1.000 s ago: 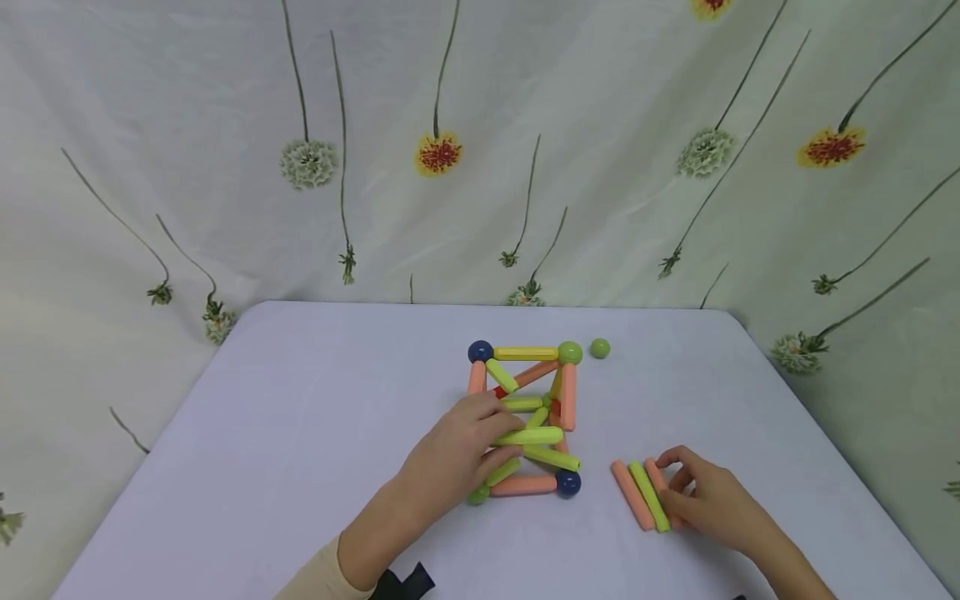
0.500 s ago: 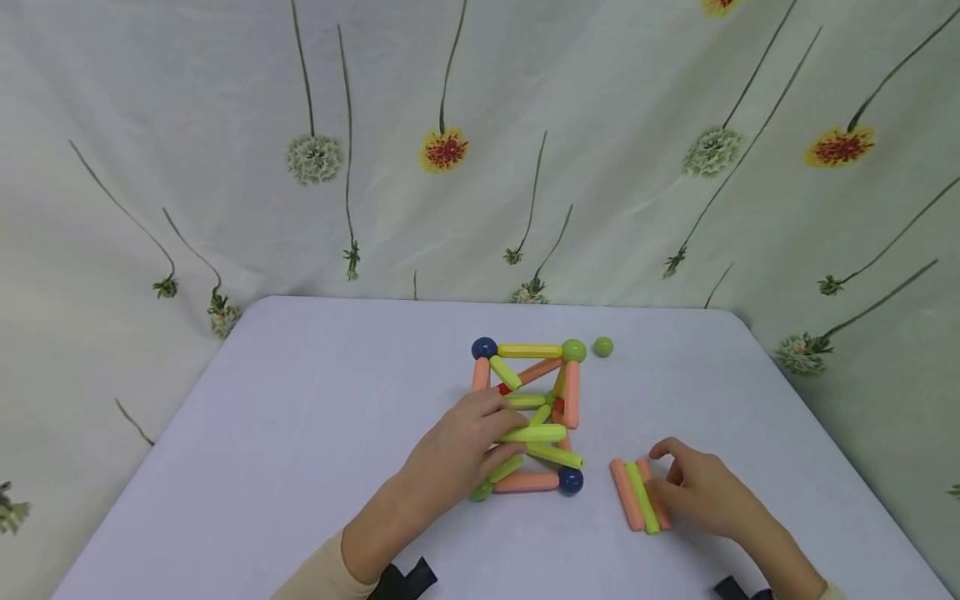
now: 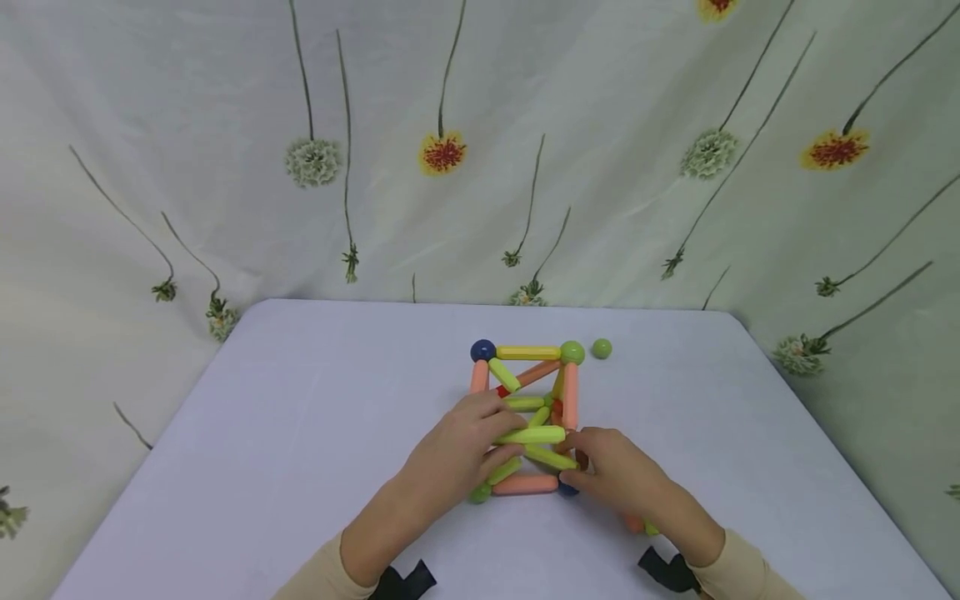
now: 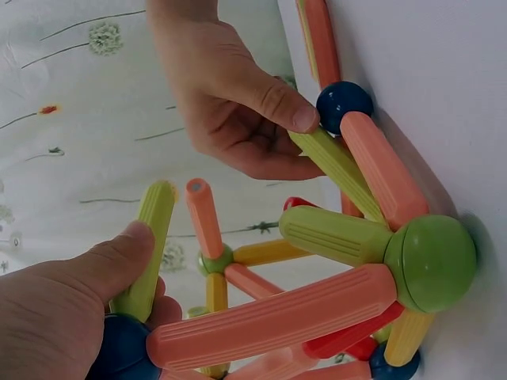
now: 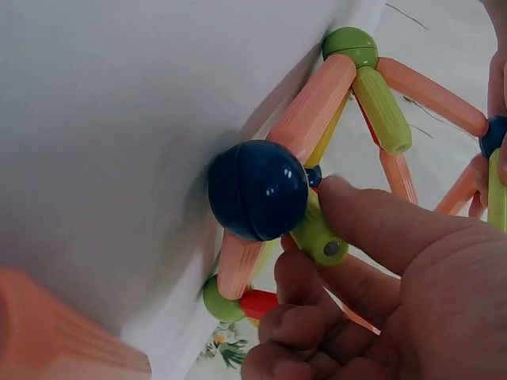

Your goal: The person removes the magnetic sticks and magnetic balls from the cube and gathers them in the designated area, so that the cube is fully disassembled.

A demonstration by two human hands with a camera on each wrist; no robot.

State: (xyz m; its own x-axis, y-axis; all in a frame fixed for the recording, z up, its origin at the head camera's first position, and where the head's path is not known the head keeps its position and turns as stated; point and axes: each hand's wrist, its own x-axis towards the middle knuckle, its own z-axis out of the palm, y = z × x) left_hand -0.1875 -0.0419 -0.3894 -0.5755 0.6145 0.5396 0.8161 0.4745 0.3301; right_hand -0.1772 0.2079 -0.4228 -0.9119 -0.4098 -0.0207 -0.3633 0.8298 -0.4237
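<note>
Pinching a lime-green rod [image 3: 536,435] between thumb and fingers, the left hand [image 3: 467,442] sits low in the middle of the head view, over the left side of a rod-and-ball structure [image 3: 525,484]. At the structure's lower right, the right hand [image 3: 615,467] grasps the end of a second lime rod [image 3: 549,457], thumb on one side and fingers on the other. That end lies close beside a dark blue ball [image 5: 257,190] (whether the two touch, I cannot tell). In the left wrist view, the left hand's rod slants upward at left of centre, its upper end free, and a navy ball [image 4: 123,348] shows below the thumb at lower left. Along the structure's far side in the head view, a yellow rod [image 3: 528,352] runs to a green ball [image 3: 572,352]; a loose green ball [image 3: 602,348] lies just right of it, apart. Lower right of the frame, a coral rod [image 3: 632,522] peeks from beneath the right forearm [image 3: 678,517]. A flower-printed cloth [image 3: 225,83] fills the upper half, behind the pale tabletop [image 3: 300,467].
</note>
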